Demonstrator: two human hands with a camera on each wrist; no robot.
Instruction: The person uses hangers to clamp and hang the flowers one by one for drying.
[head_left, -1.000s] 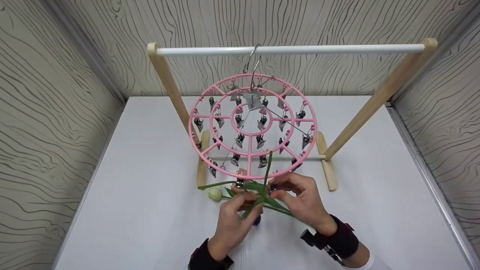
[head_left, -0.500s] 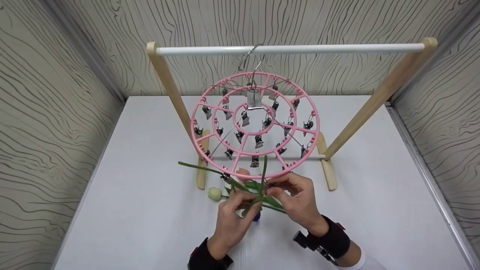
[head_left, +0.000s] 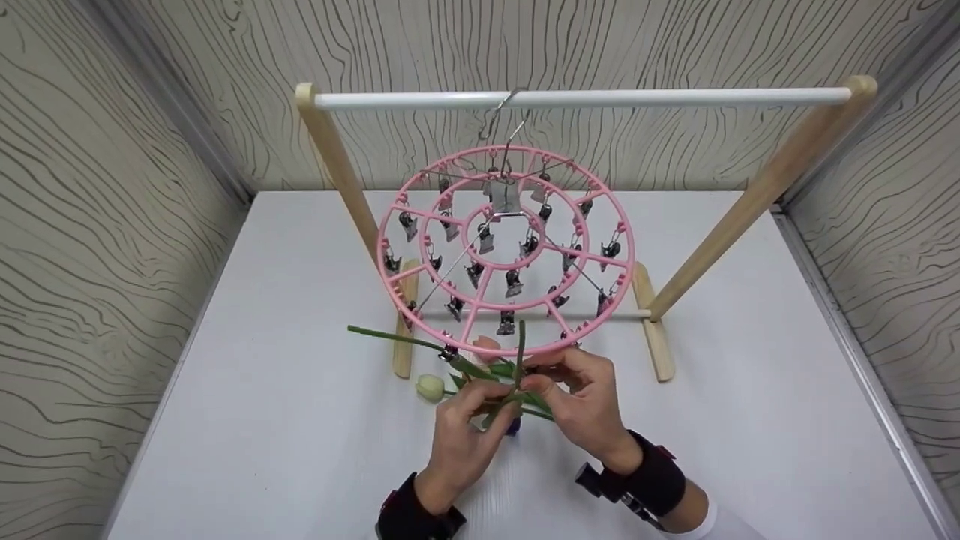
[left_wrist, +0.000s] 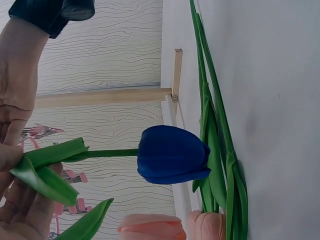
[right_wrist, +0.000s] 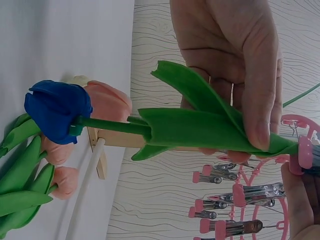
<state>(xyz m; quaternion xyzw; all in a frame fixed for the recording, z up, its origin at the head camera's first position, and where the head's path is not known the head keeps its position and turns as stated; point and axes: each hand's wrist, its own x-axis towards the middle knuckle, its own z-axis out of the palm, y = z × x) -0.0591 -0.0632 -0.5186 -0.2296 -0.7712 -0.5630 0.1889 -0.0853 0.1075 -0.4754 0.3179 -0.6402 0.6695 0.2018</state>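
Observation:
A blue tulip [left_wrist: 172,155] hangs bloom down, its green stem [head_left: 521,349] pointing up between the hands. My left hand [head_left: 465,431] pinches its leaves [right_wrist: 195,127] near the stem. My right hand [head_left: 581,397] holds a metal clip with pink tips [right_wrist: 302,154] at the stem, under the front rim of a round pink clip hanger [head_left: 499,350]. The clip's tips are on the leaf base in the right wrist view. Just left of the hands, another stem [head_left: 394,337] sits in a rim clip [head_left: 448,352]. A pink tulip bloom [left_wrist: 152,227] hangs close by.
The hanger hooks over a white rail [head_left: 637,98] on a wooden stand [head_left: 341,169]. Several metal clips [head_left: 513,282] dangle from its rings. On the white table [head_left: 247,420] lie more tulips, including a whitish bloom [head_left: 430,388] and pink ones [right_wrist: 65,182].
The hanger has turned a little, so its clips and the clipped stem shifted left. My right hand has moved slightly left, closer to my left hand, along with the clip.

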